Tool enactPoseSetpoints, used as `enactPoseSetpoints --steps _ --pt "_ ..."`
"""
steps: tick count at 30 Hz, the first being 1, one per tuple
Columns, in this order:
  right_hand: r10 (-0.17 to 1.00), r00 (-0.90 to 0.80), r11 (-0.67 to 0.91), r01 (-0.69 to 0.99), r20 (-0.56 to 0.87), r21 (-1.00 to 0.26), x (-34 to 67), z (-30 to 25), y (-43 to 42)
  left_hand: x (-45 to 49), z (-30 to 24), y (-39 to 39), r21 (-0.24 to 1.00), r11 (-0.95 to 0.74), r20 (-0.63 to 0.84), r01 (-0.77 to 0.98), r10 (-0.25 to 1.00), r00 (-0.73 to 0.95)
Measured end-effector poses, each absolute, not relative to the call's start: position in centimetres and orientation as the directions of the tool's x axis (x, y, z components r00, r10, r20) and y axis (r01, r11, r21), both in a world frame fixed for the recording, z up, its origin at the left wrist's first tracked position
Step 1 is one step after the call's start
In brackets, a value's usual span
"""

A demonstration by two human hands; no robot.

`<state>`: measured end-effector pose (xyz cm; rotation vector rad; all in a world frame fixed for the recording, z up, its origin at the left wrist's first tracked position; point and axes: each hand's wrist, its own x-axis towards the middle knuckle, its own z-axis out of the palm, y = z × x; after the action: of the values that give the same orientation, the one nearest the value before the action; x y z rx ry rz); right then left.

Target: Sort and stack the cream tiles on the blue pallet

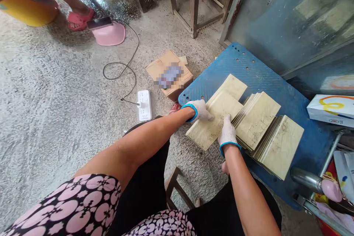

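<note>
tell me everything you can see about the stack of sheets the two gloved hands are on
The stack of sheets is a pile of thin, pale beige rectangular sheets with faint marbled marks, possibly card or veneer. It lies flat and slightly fanned at the near left edge of the blue board, one corner overhanging the floor. The left hand presses its left edge; the right hand rests on top. Two similar stacks lie close beside it on the right.

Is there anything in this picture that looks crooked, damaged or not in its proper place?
The tile stacks on the blue board are fanned and slanted, not squared. The stack under the left hand and right hand overhangs the board's edge. A power strip lies on the floor near a wet patch.
</note>
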<state>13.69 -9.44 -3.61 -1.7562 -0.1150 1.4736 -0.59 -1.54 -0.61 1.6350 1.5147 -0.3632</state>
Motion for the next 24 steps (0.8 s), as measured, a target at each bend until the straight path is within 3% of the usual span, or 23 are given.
enactPoseSetpoints --steps 6,19,24 --pt "0.539 0.324 -0.652 -0.425 -0.778 -0.628 13.2 -2.6 -9.2 0.8 1.4 0.0 0.507 0.044 -0.533 0.861 0.801 0.273" --pt "0.63 0.391 -0.633 -0.242 -0.671 -0.735 13.4 -1.2 -9.9 2.1 1.1 1.7 0.647 0.247 -0.608 0.722 0.739 0.292" --pt "0.763 0.321 -0.548 -0.138 -0.56 -0.825 14.4 -2.9 -11.2 1.3 2.1 1.5 0.651 0.286 -0.639 0.703 0.706 0.305"
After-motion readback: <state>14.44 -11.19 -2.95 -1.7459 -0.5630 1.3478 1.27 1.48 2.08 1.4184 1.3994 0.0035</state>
